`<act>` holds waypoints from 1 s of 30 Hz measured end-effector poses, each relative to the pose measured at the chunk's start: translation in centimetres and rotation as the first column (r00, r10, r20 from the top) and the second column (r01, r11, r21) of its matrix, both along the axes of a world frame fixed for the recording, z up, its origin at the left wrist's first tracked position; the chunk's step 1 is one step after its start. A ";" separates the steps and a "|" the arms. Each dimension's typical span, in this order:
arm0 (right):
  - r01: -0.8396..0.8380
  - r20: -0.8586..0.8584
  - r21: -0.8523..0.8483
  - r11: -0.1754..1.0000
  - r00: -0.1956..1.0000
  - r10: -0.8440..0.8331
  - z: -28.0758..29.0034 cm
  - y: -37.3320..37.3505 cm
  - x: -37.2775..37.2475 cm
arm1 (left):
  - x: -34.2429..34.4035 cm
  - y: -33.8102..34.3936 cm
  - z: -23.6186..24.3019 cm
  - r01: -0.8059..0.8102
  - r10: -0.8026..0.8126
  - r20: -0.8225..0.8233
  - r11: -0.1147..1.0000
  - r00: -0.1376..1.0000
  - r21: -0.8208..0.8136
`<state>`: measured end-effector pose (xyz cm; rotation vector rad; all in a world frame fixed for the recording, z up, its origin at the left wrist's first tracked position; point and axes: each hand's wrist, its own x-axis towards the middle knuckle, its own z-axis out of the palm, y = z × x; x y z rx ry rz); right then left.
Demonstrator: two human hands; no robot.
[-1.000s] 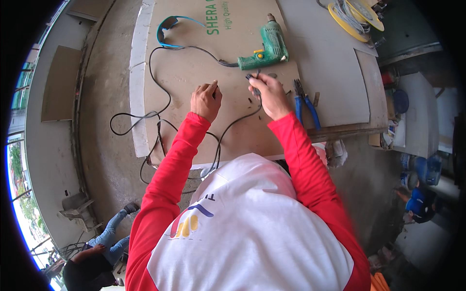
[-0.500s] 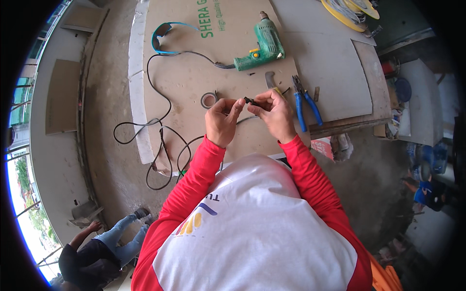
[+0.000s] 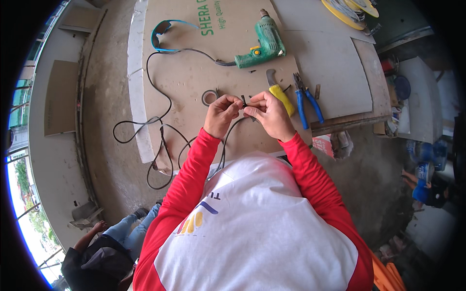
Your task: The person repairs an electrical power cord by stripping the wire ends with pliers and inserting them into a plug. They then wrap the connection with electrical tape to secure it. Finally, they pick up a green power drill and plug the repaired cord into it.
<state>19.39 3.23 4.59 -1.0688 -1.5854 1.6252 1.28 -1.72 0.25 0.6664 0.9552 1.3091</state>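
Note:
In front of my chest, my left hand point(image 3: 221, 116) and my right hand point(image 3: 272, 116) meet fingertip to fingertip, both closed in a pinch. Between them is a small black piece point(image 3: 243, 99), apparently the end of a black cable, with a short strip pointing up; the fingers hide its details. The cable point(image 3: 226, 140) loops up from below toward my right hand. Just beyond my left hand lies a roll of tape point(image 3: 209, 98). Beside my right hand rest a hooked knife with a yellow handle point(image 3: 281, 99) and blue-handled pliers point(image 3: 307, 102).
A green power drill point(image 3: 264, 43) lies at the far side of the board-covered table point(image 3: 189, 82), its cord point(image 3: 162, 87) looping left over the edge. Blue-framed glasses point(image 3: 158, 38) lie far left. A yellow cable reel point(image 3: 347, 14) is far right. Another person point(image 3: 104, 254) is at lower left.
My hands have shifted slightly, and the black piece now has a strip standing upright. The knife's yellow handle shows more clearly beside my right hand. The other person has moved right.

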 end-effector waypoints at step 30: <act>-0.014 -0.079 -0.147 0.989 0.997 0.002 -1.0 -1.4 1.4 | -0.7 -1.3 2.5 -0.077 0.072 -0.063 0.993 0.995 -0.085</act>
